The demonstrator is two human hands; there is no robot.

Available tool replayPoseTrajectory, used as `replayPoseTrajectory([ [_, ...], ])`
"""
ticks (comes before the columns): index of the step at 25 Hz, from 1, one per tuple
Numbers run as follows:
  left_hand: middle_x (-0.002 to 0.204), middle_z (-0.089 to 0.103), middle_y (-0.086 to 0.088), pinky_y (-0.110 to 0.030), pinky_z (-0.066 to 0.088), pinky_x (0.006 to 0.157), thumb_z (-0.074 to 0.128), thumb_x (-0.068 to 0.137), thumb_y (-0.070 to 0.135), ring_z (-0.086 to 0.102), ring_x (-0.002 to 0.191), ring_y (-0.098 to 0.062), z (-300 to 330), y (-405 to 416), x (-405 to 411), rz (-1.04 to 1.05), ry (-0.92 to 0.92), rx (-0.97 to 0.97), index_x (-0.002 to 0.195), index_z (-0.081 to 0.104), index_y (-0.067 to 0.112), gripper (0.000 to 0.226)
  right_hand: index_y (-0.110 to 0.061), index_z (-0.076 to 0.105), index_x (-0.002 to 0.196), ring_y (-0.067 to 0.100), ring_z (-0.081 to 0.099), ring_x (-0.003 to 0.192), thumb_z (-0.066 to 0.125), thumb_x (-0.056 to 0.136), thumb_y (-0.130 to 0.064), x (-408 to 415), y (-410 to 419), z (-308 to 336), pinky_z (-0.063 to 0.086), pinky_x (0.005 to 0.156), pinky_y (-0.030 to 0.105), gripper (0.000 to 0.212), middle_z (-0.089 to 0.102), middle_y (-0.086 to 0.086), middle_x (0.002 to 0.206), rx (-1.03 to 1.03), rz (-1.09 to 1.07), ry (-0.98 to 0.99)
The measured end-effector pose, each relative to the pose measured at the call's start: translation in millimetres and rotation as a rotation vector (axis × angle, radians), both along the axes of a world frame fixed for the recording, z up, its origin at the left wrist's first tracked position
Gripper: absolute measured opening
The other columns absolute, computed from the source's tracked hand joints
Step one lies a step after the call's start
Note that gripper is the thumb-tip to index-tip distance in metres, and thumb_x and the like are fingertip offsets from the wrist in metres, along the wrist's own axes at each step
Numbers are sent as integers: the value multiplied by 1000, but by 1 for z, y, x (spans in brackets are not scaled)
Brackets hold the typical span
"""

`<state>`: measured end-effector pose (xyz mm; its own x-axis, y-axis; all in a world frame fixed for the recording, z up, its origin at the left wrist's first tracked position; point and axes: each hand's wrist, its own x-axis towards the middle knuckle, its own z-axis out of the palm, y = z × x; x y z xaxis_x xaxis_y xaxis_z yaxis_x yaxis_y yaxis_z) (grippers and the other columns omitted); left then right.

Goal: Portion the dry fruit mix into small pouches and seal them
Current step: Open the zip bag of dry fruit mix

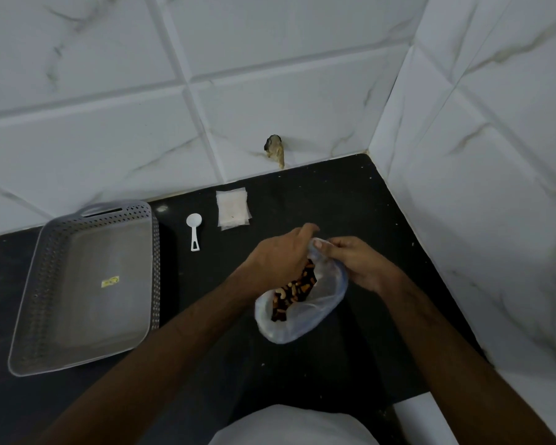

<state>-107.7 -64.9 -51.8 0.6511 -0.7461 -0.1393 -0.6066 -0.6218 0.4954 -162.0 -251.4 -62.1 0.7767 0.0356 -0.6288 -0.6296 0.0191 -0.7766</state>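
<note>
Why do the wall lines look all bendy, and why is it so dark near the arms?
Head view: the wide lens bends the tile wall lines; light is dim, so the forearms and black counter merge; the bag of dry fruit mix looks soft, slightly blurred; no strong glare.

A home kitchen corner: white marble-look wall tiles meet a black stone desk at 12 o'clock.
</note>
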Motion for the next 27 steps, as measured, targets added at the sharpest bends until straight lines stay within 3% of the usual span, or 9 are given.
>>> replayPoseTrajectory([
  [2, 113, 59, -3, -30, 50, 75, 50, 102, 22, 61, 89, -16, -2, -7, 3, 16, 25, 35, 127, 43, 16, 27, -10, 72, 115, 20, 72, 102, 65, 96, -34, 5, -4, 2, 59, 88, 36, 31, 75, 10, 110, 52, -3, 50],
  [6, 97, 59, -6, -33, 42, 71, 46, 101, 17, 57, 85, -19, -15, -6, 9, 477, 448, -179, 110, 48, 7, 13, -18, 65, 110, 21, 65, 102, 51, 104, -37, 5, 14, -7, 54, 91, 41, 25, 67, 5, 107, -382, 53, -59],
  [9, 106, 60, -7, -36, 46, 76, 52, 98, 26, 60, 93, -21, -20, 1, 11, 537, 634, -116, 113, 53, 12, 20, -11, 64, 102, 20, 63, 88, 51, 104, -40, 9, 27, -5, 51, 82, 38, 32, 66, 9, 97, -221, -141, 142],
  [13, 104, 58, 0, -30, 44, 68, 65, 93, 35, 60, 88, -16, -14, 14, 16, 169, 280, 34, 115, 47, 16, 34, -11, 71, 107, 17, 67, 92, 55, 101, -45, 16, 20, 1, 51, 84, 31, 38, 73, 9, 100, -102, -49, 212],
  [17, 109, 60, -4, -35, 53, 75, 59, 97, 24, 62, 91, -20, -12, 2, 22, 78, 184, -22, 118, 47, 12, 28, -11, 72, 114, 13, 70, 94, 50, 105, -38, 25, 18, 8, 52, 82, 28, 36, 75, 8, 106, 11, -3, 84],
  [19, 104, 63, -9, -40, 55, 76, 49, 102, 17, 65, 88, -24, -18, 2, 21, 170, 274, -32, 117, 47, 8, 17, -13, 65, 120, 16, 66, 99, 51, 102, -46, 30, 16, 7, 52, 84, 33, 40, 69, 8, 111, -145, 59, 35],
  [22, 106, 60, -9, -38, 54, 79, 44, 104, 20, 64, 93, -22, -25, 7, 16, 564, 520, -124, 121, 45, 8, 20, -19, 44, 130, 12, 54, 99, 67, 88, -57, 15, 18, -7, 44, 77, 32, 61, 49, -3, 113, -682, 296, 21],
  [24, 111, 58, -9, -36, 52, 79, 46, 103, 23, 60, 95, -19, -28, 9, 14, 749, 586, -191, 124, 48, 9, 24, -19, 33, 139, 17, 54, 107, 72, 85, -51, -5, 24, -17, 45, 84, 35, 74, 44, 0, 122, -795, 356, 86],
  [27, 116, 61, -13, -37, 49, 87, 45, 103, 23, 59, 101, -21, -30, 9, 14, 877, 626, -303, 121, 59, 7, 28, -17, 38, 138, 18, 60, 107, 59, 99, -32, -27, 26, -25, 52, 92, 38, 47, 55, 4, 122, -816, 376, 54],
])
